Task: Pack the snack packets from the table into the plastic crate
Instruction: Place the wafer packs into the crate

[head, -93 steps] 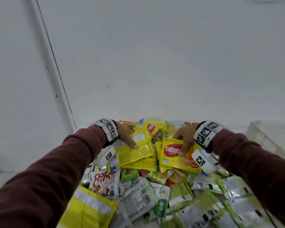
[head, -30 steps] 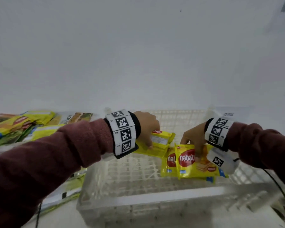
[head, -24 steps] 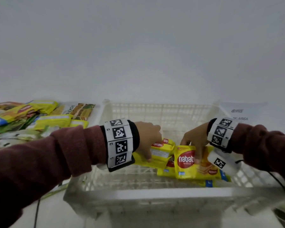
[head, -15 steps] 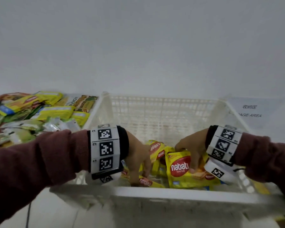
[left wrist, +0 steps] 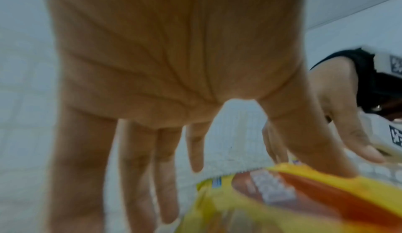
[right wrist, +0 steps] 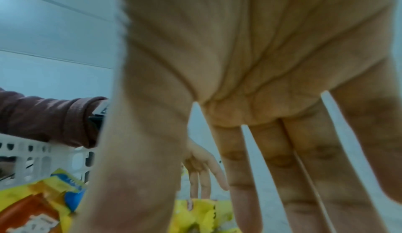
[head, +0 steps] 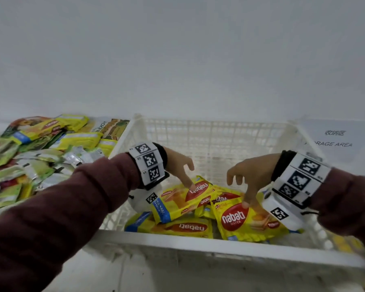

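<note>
Several yellow Nabati wafer packets (head: 200, 207) lie in a loose heap on the floor of the white plastic crate (head: 198, 243). My left hand (head: 182, 167) hovers inside the crate with straight, spread fingers; its thumb touches the top packet (left wrist: 304, 193). My right hand (head: 243, 182) is spread too, and its thumb rests on the front right packet (head: 242, 220). Neither hand holds anything. Both wrist views show flat palms (right wrist: 261, 64) and straight fingers (left wrist: 139, 176) above the yellow wrappers (right wrist: 39, 207).
A big pile of green, yellow and silver snack packets (head: 40, 152) covers the table left of the crate. A paper sign reading "storage area" (head: 335, 142) lies at the back right. A white wall stands close behind.
Both hands carried yellow wafer packets from the table pile into the crate, lowered them and let go. Their fingers are now spread and the packets lie on the crate floor.
</note>
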The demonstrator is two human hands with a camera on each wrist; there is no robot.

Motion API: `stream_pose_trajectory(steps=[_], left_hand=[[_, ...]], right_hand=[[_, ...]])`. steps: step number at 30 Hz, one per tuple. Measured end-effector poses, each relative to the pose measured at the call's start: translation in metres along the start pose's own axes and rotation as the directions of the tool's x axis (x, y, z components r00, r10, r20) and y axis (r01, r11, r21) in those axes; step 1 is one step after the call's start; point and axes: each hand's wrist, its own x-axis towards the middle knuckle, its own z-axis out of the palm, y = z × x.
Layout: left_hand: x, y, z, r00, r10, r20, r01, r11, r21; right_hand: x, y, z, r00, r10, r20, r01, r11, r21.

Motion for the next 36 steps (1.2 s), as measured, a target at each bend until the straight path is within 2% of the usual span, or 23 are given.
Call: stream_pose_trajectory(steps=[6,12,18,21,23,25,28,30,31,33,36], left_hand=[[0.013,-0.002,0.017,0.989,0.066,0.136,-0.035,0.976,-0.215],[0.016,-0.007,0.016,0.976,0.157,0.153,-0.123,0.97,-0.209],[0.017,-0.015,0.005,0.971,0.237,0.008,-0.225,0.932,-0.284],[0.013,-0.02,-0.005,0.96,0.229,-0.161,-0.269,0.911,-0.312],[0.012,-0.025,-0.013,0.919,0.172,-0.355,-0.292,0.902,-0.318],[0.011,-0.031,-0.02,0.851,0.07,-0.521,-0.317,0.859,-0.402],[0.013,-0.039,-0.022,0.752,-0.141,-0.643,-0.333,0.762,-0.556],[0.016,-0.04,-0.016,0.736,-0.273,-0.619,-0.246,0.744,-0.621],[0.019,-0.04,-0.011,0.756,-0.319,-0.572,-0.163,0.753,-0.637],[0.023,-0.038,-0.003,0.802,-0.381,-0.461,-0.005,0.767,-0.642],[0.02,-0.038,-0.004,0.784,-0.413,-0.463,0.133,0.841,-0.524]], right_hand=[[0.003,-0.011,0.006,0.996,-0.073,0.047,0.076,0.995,-0.06],[0.009,-0.016,0.013,0.991,-0.103,0.08,0.111,0.989,-0.102],[0.012,-0.015,0.013,0.988,-0.106,0.116,0.113,0.992,-0.057],[0.011,-0.013,0.013,0.988,-0.099,0.115,0.107,0.992,-0.062],[0.01,-0.013,0.014,0.99,-0.091,0.111,0.096,0.995,-0.04],[0.009,-0.012,0.014,0.99,-0.083,0.112,0.086,0.996,-0.022],[0.01,-0.011,0.013,0.989,-0.089,0.116,0.091,0.996,-0.012],[0.01,-0.011,0.014,0.989,-0.09,0.119,0.091,0.996,-0.002],[0.01,-0.011,0.014,0.989,-0.092,0.118,0.091,0.996,0.007],[0.01,-0.01,0.014,0.989,-0.091,0.117,0.089,0.996,0.018],[0.009,-0.011,0.014,0.989,-0.09,0.114,0.089,0.996,0.012]])
